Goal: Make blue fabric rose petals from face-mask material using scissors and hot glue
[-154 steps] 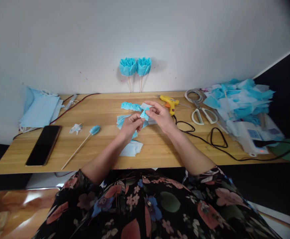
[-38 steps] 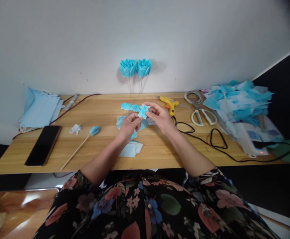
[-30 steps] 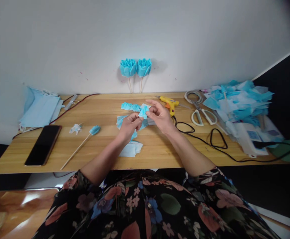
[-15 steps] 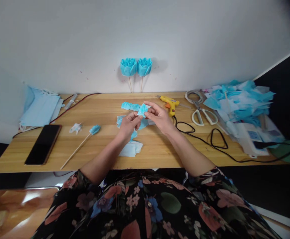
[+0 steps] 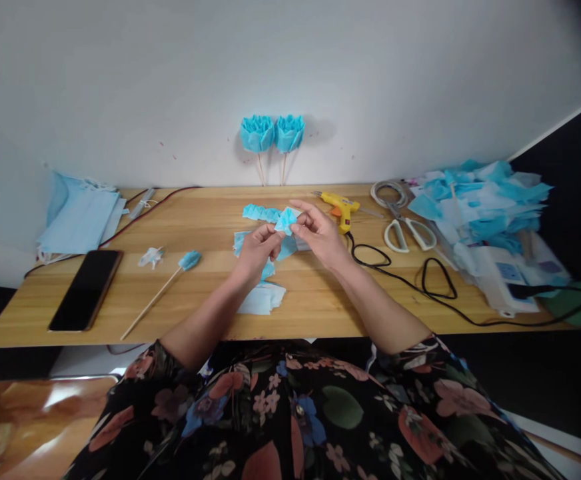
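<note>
Between my two hands is a small folded blue and white piece of fabric. My left hand pinches its lower left corner, and my right hand grips its right side between thumb and fingers. Just behind it, a row of folded blue pieces lies on the wooden table. More cut blue pieces lie under and near my hands, and a pale blue stack sits closer to the table's front edge.
Two blue flowers on sticks lean on the wall. Rightward are a yellow glue gun, scissors, a black cord and a scrap pile. Leftward lie a phone, a stick with a blue bud and face masks.
The fingers of my right hand have shifted slightly on the folded piece, which is tilted a little differently. Otherwise the scene looks the same.
</note>
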Action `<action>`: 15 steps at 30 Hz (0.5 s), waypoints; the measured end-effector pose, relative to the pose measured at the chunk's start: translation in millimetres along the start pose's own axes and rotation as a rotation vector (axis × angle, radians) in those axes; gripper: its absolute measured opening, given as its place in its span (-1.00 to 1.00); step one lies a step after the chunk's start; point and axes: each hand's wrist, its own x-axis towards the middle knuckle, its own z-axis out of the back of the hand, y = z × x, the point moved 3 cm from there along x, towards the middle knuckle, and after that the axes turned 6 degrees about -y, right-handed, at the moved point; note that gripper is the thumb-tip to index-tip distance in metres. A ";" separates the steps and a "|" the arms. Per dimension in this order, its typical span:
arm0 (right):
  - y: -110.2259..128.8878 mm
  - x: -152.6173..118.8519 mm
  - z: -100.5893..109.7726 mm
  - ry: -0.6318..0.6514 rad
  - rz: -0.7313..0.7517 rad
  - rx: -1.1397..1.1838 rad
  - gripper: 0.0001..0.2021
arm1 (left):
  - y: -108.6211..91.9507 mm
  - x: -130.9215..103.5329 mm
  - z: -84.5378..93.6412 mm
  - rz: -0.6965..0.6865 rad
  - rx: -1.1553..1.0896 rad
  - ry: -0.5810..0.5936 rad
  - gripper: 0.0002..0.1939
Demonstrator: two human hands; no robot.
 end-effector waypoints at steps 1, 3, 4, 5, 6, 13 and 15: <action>-0.4 0.5 0.4 -0.010 -0.025 0.018 -0.52 | -0.1 0.4 0.4 0.000 0.001 -0.005 -0.74; -0.5 1.3 1.3 -0.027 -0.065 0.050 -0.50 | 0.2 1.1 0.9 -0.001 0.004 -0.008 -0.74; -0.2 1.6 1.6 -0.030 -0.077 0.060 -0.49 | 0.7 1.3 1.1 -0.001 0.005 -0.007 -0.74; 0.2 1.8 1.6 -0.029 -0.083 0.065 -0.48 | 1.3 1.4 1.1 -0.001 0.006 -0.004 -0.74; 0.7 1.9 1.4 -0.022 -0.082 0.066 -0.46 | 1.9 1.5 1.1 0.000 0.008 -0.001 -0.74; 0.7 1.8 -0.5 -0.008 -0.073 0.060 -0.45 | 1.9 -1.4 -2.2 0.019 0.050 0.028 -0.72; 0.9 1.4 -0.5 -0.030 -0.058 0.043 -0.48 | 0.8 -2.7 -3.7 0.017 0.058 0.048 -0.73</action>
